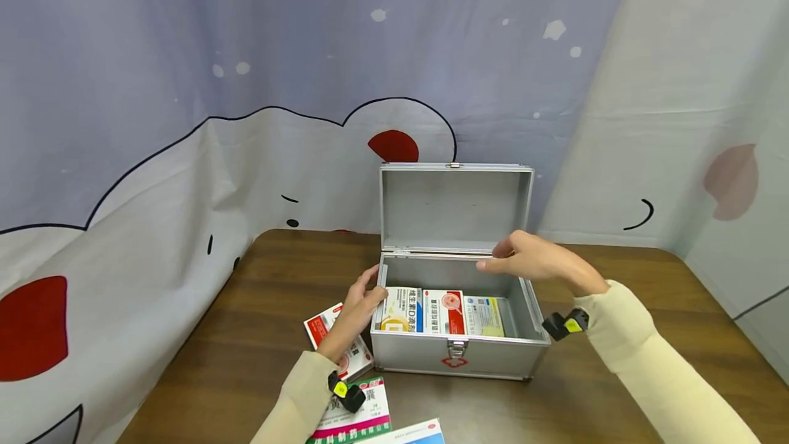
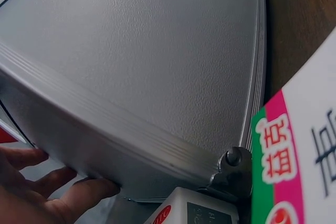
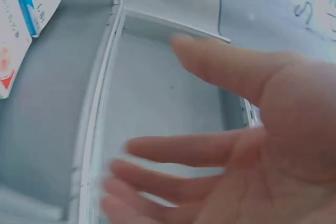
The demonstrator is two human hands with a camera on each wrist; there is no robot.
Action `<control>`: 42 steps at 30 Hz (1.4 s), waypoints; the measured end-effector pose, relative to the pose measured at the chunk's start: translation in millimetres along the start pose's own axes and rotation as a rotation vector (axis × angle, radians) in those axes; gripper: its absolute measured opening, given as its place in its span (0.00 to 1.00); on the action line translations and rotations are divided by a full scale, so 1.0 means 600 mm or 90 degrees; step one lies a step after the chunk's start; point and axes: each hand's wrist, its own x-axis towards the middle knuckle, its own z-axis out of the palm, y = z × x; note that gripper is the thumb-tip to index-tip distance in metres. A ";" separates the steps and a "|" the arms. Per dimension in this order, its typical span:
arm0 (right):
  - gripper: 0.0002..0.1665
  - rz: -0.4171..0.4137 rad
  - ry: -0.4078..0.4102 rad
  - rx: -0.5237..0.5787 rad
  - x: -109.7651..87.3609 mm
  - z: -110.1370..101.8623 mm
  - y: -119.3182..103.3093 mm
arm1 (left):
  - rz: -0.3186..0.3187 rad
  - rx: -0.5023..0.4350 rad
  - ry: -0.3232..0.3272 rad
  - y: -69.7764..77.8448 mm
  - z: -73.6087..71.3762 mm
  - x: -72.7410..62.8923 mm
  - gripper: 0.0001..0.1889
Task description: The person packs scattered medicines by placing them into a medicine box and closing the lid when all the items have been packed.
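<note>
A silver aluminium case (image 1: 453, 356) with a red cross emblem on its front stands with its lid (image 1: 456, 207) raised. Three medicine boxes stand in a row inside: a white and yellow one (image 1: 401, 310), a white and red one (image 1: 442, 312) and a white and pale yellow one (image 1: 483, 316). My left hand (image 1: 357, 307) rests at the case's left side, fingertips (image 2: 97, 188) against the side wall. Over the right part of the case, my right hand (image 1: 533, 259) hovers with fingers spread and nothing in them, its thumb apart in the right wrist view.
Left of the case lie red and white boxes (image 1: 356, 360), partly under my left forearm. Nearer me are a green, pink and white box (image 1: 364, 413) and a white and blue box (image 1: 419, 434). A printed curtain (image 1: 277, 170) hangs behind the wooden table (image 1: 296, 259).
</note>
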 end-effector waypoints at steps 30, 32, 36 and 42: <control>0.48 0.117 0.171 0.413 -0.029 0.139 0.100 | 0.006 0.049 -0.013 0.004 -0.002 -0.004 0.29; 0.48 0.113 0.191 0.399 -0.027 0.143 0.102 | 0.012 0.050 -0.008 -0.010 -0.003 0.002 0.30; 0.43 0.089 0.234 0.362 -0.025 0.149 0.106 | 0.011 0.058 -0.001 -0.016 -0.005 0.002 0.30; 0.35 0.072 0.283 0.298 -0.029 0.148 0.108 | 0.020 0.043 -0.003 -0.012 -0.003 0.006 0.29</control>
